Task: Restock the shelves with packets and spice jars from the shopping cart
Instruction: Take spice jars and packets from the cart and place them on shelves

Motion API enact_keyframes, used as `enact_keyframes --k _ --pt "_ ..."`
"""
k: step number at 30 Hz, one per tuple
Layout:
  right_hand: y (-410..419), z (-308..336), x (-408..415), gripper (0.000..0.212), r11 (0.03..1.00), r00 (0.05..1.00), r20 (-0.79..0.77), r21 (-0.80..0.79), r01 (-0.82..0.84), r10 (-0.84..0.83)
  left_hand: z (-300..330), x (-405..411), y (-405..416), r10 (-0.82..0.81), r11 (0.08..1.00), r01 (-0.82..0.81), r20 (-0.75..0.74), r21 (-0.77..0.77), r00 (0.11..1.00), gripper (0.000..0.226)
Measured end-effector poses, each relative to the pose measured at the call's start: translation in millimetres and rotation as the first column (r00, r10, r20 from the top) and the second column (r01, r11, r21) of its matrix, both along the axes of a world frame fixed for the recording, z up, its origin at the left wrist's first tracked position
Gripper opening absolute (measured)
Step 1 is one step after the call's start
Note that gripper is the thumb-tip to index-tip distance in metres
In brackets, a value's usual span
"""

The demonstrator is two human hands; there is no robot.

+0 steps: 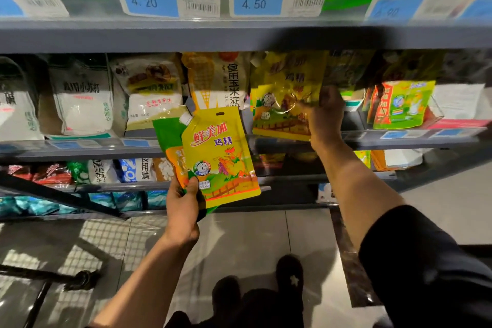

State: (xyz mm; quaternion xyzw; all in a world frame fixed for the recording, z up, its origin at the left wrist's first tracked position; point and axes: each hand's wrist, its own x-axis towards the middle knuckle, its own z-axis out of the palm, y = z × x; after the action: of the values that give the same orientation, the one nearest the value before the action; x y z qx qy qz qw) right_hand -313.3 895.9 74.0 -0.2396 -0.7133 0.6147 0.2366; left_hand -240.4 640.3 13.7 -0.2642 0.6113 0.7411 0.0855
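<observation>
Item one: a flat yellow plastic seasoning pouch (221, 157) printed with a rooster, which I am holding upright in my left hand (183, 205), just in front of the middle grey metal shelf (80, 148). My thumb is lying across its lower left corner, my fingers are curling behind, and I am clamping it together with item two, a green and orange spouted pouch (170, 141) sitting directly behind it and showing past its left edge. Both are looking light, soft and glossy, so I am judging them likely to slide against each other; the firm bottom seam seems the best place to pinch, as the middle would probably buckle. Item three: a matching yellow pouch (282, 104), blurred, standing at the front of the yellow row on the middle shelf. My right hand (326, 114) is closing around its right edge, fingers wrapping the side, the arm reaching up from a black sleeve (415, 253). It is leaning slightly and appears just as limp, so I am expecting it to need support from its neighbours to stand. Surrounding stock: white starch and soda bags (82, 98) to the left, green and red packets (399, 104) to the right, and blue price labels (149, 0) on the upper shelf rail. The dark wire shopping cart (53, 269) is standing at lower left on the tiled floor.
</observation>
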Motion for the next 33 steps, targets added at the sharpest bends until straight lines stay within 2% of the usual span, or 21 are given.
enact_keyframes --k 4,8,11,13,19,23,25,27,28,29,30,32,33 --pt "13.9 -6.1 -19.8 0.035 0.999 1.0 0.008 -0.045 -0.017 0.017 -6.0 0.8 -6.0 -0.02 1.0 0.021 0.007 -0.013 1.0 0.016" --pt "25.6 -22.3 -30.8 0.031 0.996 0.995 0.058 -0.06 -0.072 0.076 -9.0 1.6 -9.0 -0.024 1.0 0.024 0.005 -0.003 1.0 0.018" --pt "35.6 -30.0 -35.5 0.035 0.981 0.972 0.15 0.044 -0.19 0.181 -5.5 3.2 -4.1 -0.018 1.0 0.018 0.006 0.016 1.0 0.018" --pt "42.9 -32.9 -41.6 0.045 0.955 0.942 0.232 0.115 -0.273 0.241 -3.3 4.4 -0.9 -0.01 1.0 0.01 0.008 0.03 1.0 0.019" --pt "63.1 -38.2 -53.0 0.056 0.877 0.917 0.343 0.354 -0.326 0.203 0.3 6.5 9.8 0.02 0.999 -0.02 0.009 0.049 1.0 0.017" --pt "58.2 -52.5 -40.0 0.063 0.824 0.851 0.437 0.338 -0.454 0.29 2.6 9.2 17.7 0.036 0.997 -0.036 -0.001 0.071 0.999 0.018" --pt "48.3 -56.3 -32.5 0.068 0.836 0.894 0.411 0.414 -0.359 0.18 4.0 10.9 21.8 0.031 0.997 -0.029 -0.014 0.077 0.999 0.018" --pt "27.1 -50.9 -17.1 0.062 0.756 0.974 0.219 0.646 -0.103 -0.055 3.4 12.3 24.8 0.036 0.995 -0.033 -0.026 0.089 0.999 0.019" --pt "12.3 -47.3 -7.7 0.053 0.711 0.992 0.098 0.703 -0.01 -0.083 3.3 12.7 26.0 0.037 0.995 -0.034 -0.029 0.099 0.999 0.019" --pt "-3.1 -42.6 1.9 0.043 0.722 0.997 0.072 0.691 -0.026 -0.033 3.8 13.5 27.0 0.035 0.994 -0.031 -0.029 0.109 0.999 0.019" --pt "-16.0 -42.8 9.5 0.039 0.766 0.989 0.133 0.628 -0.14 0.072 3.8 14.2 27.6 0.033 0.992 -0.03 -0.025 0.122 0.999 0.019" --pt "-37.5 -42.4 23.3 0.048 0.822 0.877 0.376 0.365 -0.438 0.299 3.3 14.7 27.6 0.039 0.99 -0.037 -0.013 0.137 0.999 0.019" --pt "-44.4 -43.1 28.4 0.048 0.834 0.81 0.452 0.217 -0.507 0.375 3.8 15.0 27.0 0.047 0.989 -0.046 -0.006 0.141 0.999 0.02"
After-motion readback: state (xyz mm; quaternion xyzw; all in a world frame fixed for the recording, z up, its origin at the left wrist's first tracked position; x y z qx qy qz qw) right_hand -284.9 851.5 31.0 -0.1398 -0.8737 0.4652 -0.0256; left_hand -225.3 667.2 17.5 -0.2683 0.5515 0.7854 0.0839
